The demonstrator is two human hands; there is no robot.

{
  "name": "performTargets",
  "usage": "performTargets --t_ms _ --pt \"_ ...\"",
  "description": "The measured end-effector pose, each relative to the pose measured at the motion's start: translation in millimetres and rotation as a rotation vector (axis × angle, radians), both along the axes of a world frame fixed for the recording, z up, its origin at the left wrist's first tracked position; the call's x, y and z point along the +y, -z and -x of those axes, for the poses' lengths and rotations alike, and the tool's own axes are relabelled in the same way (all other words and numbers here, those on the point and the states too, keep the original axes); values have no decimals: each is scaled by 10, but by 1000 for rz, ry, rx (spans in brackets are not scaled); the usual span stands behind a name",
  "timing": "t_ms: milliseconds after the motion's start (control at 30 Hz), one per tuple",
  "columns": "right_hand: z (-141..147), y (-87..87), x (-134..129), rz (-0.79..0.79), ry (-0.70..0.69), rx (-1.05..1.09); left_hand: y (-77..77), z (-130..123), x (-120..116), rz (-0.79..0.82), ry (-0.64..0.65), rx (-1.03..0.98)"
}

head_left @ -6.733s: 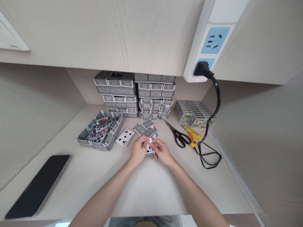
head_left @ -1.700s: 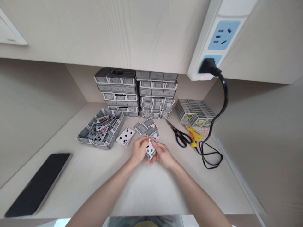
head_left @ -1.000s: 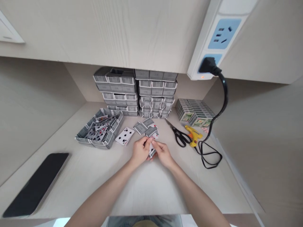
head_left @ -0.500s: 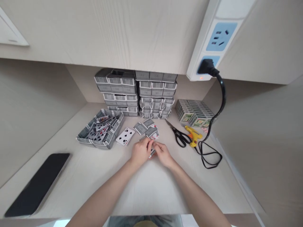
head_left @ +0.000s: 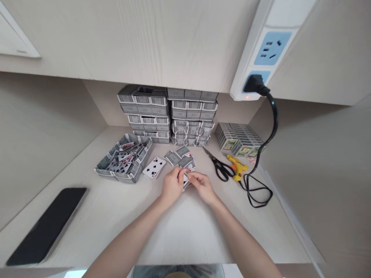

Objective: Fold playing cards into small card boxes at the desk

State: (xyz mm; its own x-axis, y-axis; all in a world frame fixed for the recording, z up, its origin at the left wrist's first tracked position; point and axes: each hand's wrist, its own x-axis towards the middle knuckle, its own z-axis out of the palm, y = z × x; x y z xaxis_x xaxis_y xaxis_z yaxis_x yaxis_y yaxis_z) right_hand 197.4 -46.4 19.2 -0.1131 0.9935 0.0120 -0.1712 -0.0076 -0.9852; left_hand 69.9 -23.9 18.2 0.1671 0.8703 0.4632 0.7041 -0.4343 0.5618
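Both hands meet over the middle of the desk, around a small playing card [head_left: 186, 182] that is partly hidden by the fingers. My left hand [head_left: 172, 185] pinches the card's left side. From the right, my right hand [head_left: 202, 186] has its thumb and fingers closed on the same card. Just beyond them lies a loose pile of grey-backed cards [head_left: 182, 154], some with red faces showing. A small stack with a five of spades [head_left: 154, 167] on top rests left of the hands. Farther left, a tray made of folded cards [head_left: 133, 174] holds many loose cards.
Stacked folded-card boxes [head_left: 191, 114] stand at the back, with packaged card decks [head_left: 239, 141] to their right. Black scissors [head_left: 222, 168], a yellow glue gun [head_left: 238, 166] and its cable lie right. A black phone [head_left: 46, 226] lies left; a power strip [head_left: 261, 58] hangs above.
The fingers have shifted slightly on the card, and more of its face shows between the hands. The whole view has moved a little.
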Motion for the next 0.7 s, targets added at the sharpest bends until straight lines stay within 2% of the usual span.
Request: performTargets --t_ms 267,400,700 --pt "15 50 -2 23 24 6 53 17 -41 -149 74 229" --pt "22 82 14 23 67 -4 65 0 -59 -137 45 129" --pt "22 46 -10 59 6 65 -11 -4 -59 -8 20 -80"
